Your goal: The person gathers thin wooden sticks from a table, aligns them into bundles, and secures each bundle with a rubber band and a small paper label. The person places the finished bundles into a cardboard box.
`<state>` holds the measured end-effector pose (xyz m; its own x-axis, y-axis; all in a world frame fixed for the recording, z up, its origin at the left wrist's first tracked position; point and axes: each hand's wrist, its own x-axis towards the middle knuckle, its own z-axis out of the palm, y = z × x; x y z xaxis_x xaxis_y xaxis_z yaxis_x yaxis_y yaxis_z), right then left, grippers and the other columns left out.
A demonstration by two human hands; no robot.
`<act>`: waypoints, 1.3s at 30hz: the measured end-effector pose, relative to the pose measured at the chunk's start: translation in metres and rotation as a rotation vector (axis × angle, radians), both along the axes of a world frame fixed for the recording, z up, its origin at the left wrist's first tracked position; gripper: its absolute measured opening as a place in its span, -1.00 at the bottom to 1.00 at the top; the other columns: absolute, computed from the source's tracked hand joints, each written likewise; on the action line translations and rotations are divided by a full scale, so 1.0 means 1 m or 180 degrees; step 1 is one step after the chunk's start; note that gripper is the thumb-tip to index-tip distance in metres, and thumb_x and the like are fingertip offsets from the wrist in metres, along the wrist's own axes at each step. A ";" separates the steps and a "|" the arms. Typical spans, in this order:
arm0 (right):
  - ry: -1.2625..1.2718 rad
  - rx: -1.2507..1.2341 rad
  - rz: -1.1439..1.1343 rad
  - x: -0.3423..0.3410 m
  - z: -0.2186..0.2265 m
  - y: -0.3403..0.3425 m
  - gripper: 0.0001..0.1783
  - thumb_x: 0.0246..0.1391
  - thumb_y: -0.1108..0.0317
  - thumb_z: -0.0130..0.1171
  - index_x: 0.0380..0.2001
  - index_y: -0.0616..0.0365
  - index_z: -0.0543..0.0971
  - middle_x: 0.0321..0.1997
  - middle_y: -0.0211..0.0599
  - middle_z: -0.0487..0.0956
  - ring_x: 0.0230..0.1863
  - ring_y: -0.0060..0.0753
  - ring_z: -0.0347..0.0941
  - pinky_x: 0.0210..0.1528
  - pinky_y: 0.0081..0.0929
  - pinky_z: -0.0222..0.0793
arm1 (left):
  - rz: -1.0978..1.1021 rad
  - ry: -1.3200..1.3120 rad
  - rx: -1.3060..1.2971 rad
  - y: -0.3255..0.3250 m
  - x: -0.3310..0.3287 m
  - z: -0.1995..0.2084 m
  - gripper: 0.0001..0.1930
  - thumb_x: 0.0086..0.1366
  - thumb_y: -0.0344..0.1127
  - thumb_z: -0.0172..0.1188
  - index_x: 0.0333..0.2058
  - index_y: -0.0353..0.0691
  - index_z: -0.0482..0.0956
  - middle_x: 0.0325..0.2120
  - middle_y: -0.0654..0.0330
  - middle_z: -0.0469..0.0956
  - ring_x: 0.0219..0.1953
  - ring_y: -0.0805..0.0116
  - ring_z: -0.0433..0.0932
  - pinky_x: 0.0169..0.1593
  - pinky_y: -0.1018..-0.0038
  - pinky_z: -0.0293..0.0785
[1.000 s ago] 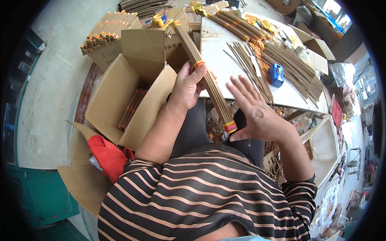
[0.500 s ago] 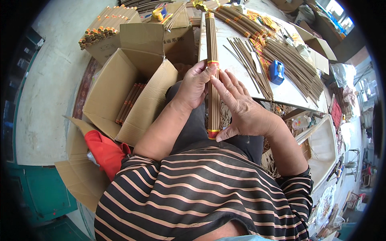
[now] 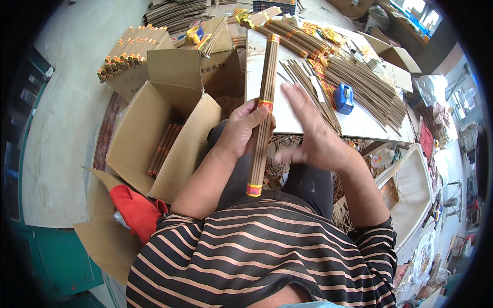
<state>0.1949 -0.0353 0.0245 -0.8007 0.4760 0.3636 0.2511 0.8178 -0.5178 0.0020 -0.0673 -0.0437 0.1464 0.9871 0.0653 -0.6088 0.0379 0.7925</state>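
A bundle of brown incense sticks (image 3: pixel 261 141), banded in red and yellow paper at both ends and the middle, stands tilted over my lap. My left hand (image 3: pixel 244 126) is closed around it near the middle band. Just right of the bundle, my right hand (image 3: pixel 317 136) is apart from it, fingers spread and a little blurred, with nothing in it. Beyond my hands, loose incense sticks (image 3: pixel 365 91) and a blue tape dispenser (image 3: pixel 344 98) lie on the white table (image 3: pixel 318 122).
Left of me stands an open cardboard box (image 3: pixel 134 131) holding several banded bundles (image 3: pixel 165 149). Behind it more bundles (image 3: pixel 134 46) are stacked on a carton. Red cloth (image 3: pixel 134 208) hangs over a flap at the lower left. A white tub (image 3: pixel 413 187) is at the right.
My right hand has come off the bundle and moved right, its fingers opening. The bundle, still in my left hand, has tilted, its lower end shifting left, and sits lower in view.
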 end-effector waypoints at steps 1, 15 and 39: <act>0.0257 0.0065 -0.0247 0.000 0.000 0.011 0.22 -0.37 0.00 0.40 0.29 0.14 -0.07 0.33 0.09 -0.03 0.38 0.05 -0.24 0.34 -0.15 -0.22 | -0.0041 0.0039 -0.0034 -0.003 0.002 0.003 -0.63 0.20 -0.16 0.16 -0.10 -0.24 0.37 -0.48 0.20 0.50 -0.52 0.47 0.48 -0.44 0.53 0.45; -0.0157 0.0545 -0.1129 0.000 -0.001 0.033 0.39 -0.59 -0.12 0.46 0.31 -0.01 -0.12 0.36 0.11 -0.15 0.39 0.11 -0.37 0.34 -0.07 -0.26 | -0.0604 0.0258 0.0030 -0.018 0.010 0.012 -0.57 0.20 -0.16 0.16 -0.09 -0.37 0.34 -0.54 0.20 0.44 -0.54 0.50 0.40 -0.41 0.60 0.39; -0.0041 -0.0308 -0.1089 0.025 -0.039 0.022 0.01 -0.18 0.43 0.33 0.29 0.16 -0.05 0.35 -0.15 0.02 0.34 -0.25 -0.04 0.33 -0.24 -0.17 | 0.0892 0.1182 0.0302 0.029 -0.149 0.033 -0.75 0.15 -0.27 0.17 -0.26 -0.27 0.39 -0.48 0.19 0.47 -0.53 0.50 0.43 -0.49 0.59 0.39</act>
<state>0.2197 -0.0132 -0.0146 -0.5931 0.7493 0.2947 0.5090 0.6326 -0.5838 -0.1470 -0.0383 -0.0106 -0.0942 0.9841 0.1506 -0.2601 -0.1704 0.9504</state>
